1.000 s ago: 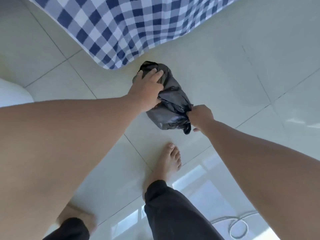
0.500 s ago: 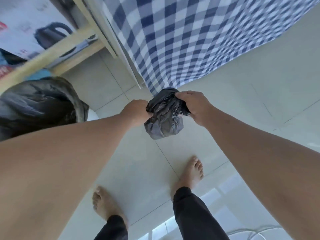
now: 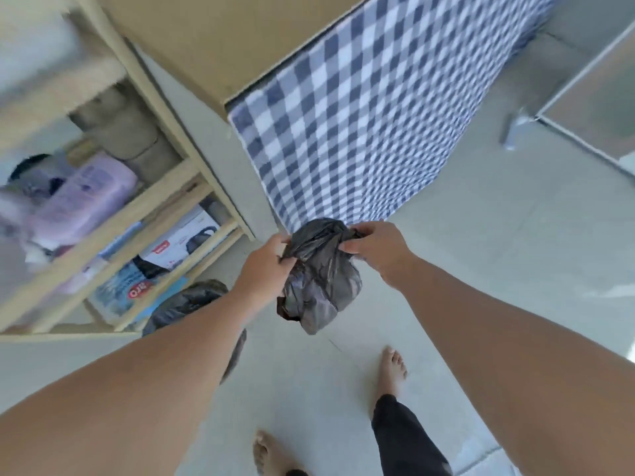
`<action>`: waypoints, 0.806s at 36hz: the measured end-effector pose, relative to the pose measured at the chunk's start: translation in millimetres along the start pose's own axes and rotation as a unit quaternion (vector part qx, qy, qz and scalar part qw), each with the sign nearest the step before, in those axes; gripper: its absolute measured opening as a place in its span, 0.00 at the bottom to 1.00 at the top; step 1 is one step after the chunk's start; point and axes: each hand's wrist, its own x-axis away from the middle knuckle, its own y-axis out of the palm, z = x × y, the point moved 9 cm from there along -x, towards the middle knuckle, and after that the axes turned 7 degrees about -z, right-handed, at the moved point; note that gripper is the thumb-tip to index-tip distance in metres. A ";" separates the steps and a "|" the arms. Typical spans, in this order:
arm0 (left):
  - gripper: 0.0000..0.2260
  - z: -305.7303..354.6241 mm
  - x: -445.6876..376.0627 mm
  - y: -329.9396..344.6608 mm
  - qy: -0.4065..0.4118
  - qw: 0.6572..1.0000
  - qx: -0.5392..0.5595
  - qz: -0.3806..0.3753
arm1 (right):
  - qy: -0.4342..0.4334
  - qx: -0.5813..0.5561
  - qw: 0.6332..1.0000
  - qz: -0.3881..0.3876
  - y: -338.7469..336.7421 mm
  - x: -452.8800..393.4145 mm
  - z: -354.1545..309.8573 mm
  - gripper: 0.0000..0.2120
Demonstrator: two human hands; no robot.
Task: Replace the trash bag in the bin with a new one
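Note:
A crumpled black trash bag [image 3: 319, 280] hangs in the air in front of me, above the floor. My left hand [image 3: 266, 266] pinches its top on the left side. My right hand [image 3: 378, 249] grips the top on the right side. The bag's lower part droops between my forearms. Low on the left, partly hidden behind my left forearm, stands the bin [image 3: 185, 304] with a black bag lining its rim.
A wooden shelf unit [image 3: 144, 207] with boxes and a purple pack fills the left. A bed with a blue-and-white checked sheet [image 3: 360, 132] lies straight ahead. Pale tiled floor [image 3: 498, 252] spreads to the right; my bare feet stand below.
I have straightened up, lifting the bag higher. The view has tilted up, so the shelf and more of the bed show. Both hands have stayed at the bag's top.

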 end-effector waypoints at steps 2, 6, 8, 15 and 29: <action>0.13 43.0 17.3 -12.4 0.026 1.000 0.002 -0.007 | -0.017 0.003 0.999 0.034 -26.5 34.3 -24.4 0.15; 0.11 153.8 56.9 -22.1 0.071 0.993 -0.049 -0.076 | -0.054 -0.027 0.995 0.078 -93.5 119.6 -81.3 0.11; 0.10 212.8 75.3 -20.4 0.089 0.986 -0.080 -0.114 | -0.074 -0.039 0.993 0.081 -130.3 163.1 -107.8 0.11; 0.16 424.5 108.3 -10.0 0.187 0.958 -0.189 -0.107 | -0.126 -0.085 0.974 0.165 -283.8 263.5 -171.0 0.10; 0.10 734.1 146.3 129.5 0.341 0.905 -0.188 -0.171 | -0.190 -0.197 0.909 0.315 -557.4 384.4 -184.8 0.15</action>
